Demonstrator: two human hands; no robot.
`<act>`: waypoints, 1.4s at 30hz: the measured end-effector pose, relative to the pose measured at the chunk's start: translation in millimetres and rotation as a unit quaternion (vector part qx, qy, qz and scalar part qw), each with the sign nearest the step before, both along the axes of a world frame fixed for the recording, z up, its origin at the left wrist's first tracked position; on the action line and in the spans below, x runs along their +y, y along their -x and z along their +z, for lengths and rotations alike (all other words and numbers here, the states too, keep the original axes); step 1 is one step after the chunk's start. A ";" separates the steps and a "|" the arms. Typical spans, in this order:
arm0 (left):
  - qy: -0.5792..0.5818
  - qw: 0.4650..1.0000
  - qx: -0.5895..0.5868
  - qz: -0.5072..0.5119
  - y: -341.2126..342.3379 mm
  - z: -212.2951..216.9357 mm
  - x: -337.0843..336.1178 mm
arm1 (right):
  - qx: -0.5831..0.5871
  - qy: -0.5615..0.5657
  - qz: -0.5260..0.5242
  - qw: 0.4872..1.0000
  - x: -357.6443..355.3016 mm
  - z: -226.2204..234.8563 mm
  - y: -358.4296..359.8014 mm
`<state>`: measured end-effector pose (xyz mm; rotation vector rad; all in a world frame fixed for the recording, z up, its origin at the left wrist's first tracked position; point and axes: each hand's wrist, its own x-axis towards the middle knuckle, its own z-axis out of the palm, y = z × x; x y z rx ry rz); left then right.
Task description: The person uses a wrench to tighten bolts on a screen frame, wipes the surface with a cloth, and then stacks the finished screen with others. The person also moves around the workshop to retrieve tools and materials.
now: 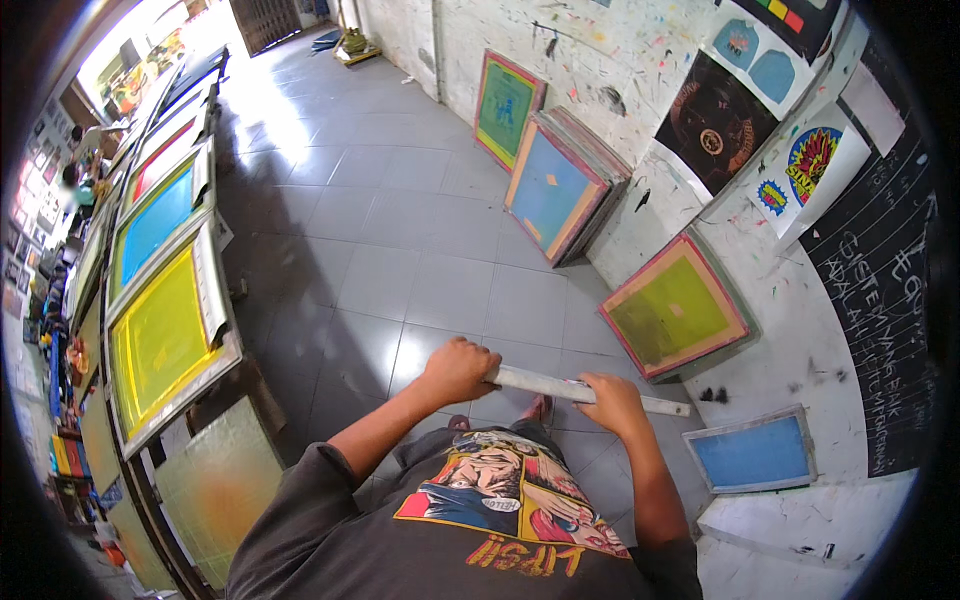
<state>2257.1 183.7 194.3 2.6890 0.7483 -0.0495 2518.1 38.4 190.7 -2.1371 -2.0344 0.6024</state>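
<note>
In front of my body I hold a long pale grey bar [545, 384], stained and straight. Whether it is a loose bar or the top edge of a frame seen edge-on, I cannot tell. My left hand [460, 371] is closed round its left end. Closer to the other end, my right hand [613, 403] grips it, and a short length sticks out past the fingers. The bar slants slightly down to the right, above the tiled floor [440, 285] and my feet.
At left, a long rack carries printing screens, with a yellow screen [165, 335] nearest and a blue screen [158, 225] beyond. Several screens lean on the right wall, among them a stack [556, 190], a green-yellow screen [672, 308] and a small blue screen [752, 450].
</note>
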 end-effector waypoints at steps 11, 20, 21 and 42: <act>0.034 0.924 -0.194 0.328 -42.2 -46.4 128.0 | 0.095 -0.009 -0.046 0.994 200.6 -88.5 -130.9; 0.364 0.722 -0.020 0.589 78.9 -248.8 61.3 | 0.120 0.034 -0.094 0.988 400.1 -160.1 -190.7; 0.396 0.704 -0.009 0.590 89.5 -260.7 63.7 | 0.120 0.029 -0.099 0.987 421.5 -168.6 -191.5; 0.322 0.743 -0.157 0.565 65.8 -186.3 613.1 | 0.155 0.071 -0.258 0.951 744.7 -297.3 -279.9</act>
